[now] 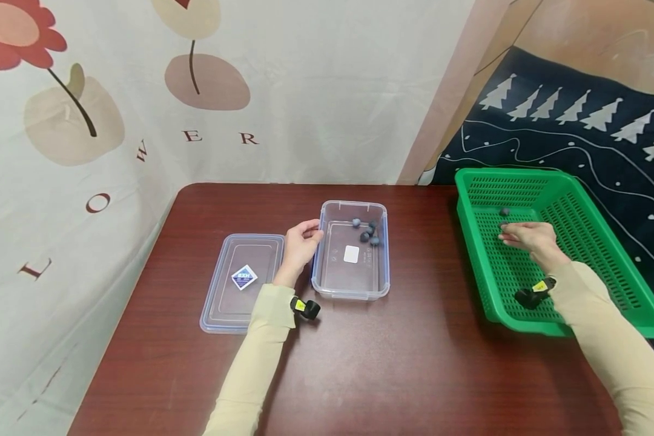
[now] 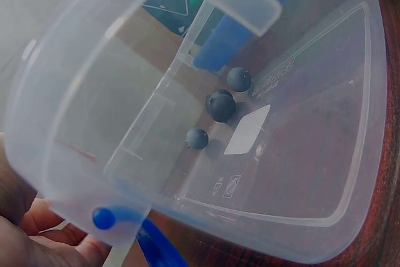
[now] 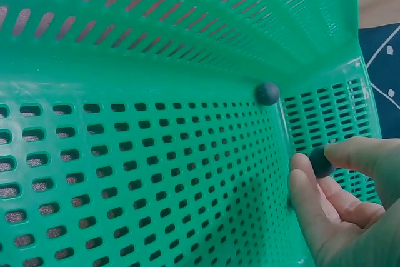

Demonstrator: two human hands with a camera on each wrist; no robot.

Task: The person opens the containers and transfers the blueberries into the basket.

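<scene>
My left hand (image 1: 301, 248) holds the left rim of a clear plastic box (image 1: 332, 278) near its far end. In the left wrist view, its curled fingers (image 2: 59, 242) show behind the box's corner. Several blueberries (image 2: 222, 105) lie inside the box, towards its far right part. Over at the right, my right hand (image 1: 534, 239) is inside a green basket (image 1: 482, 290). There it pinches a blueberry (image 3: 321, 162) between thumb and fingertips. Another blueberry (image 3: 267, 94) sits on the basket floor by the far wall, a short way from the fingers.
A clear lid (image 1: 223, 309) with a blue-and-white sticker lies left of the box, partly under my left forearm. The dark brown table (image 1: 409, 357) ends at a pale printed curtain (image 1: 327, 121) behind. Navy tree-patterned cloth (image 1: 567, 139) lies beyond the basket.
</scene>
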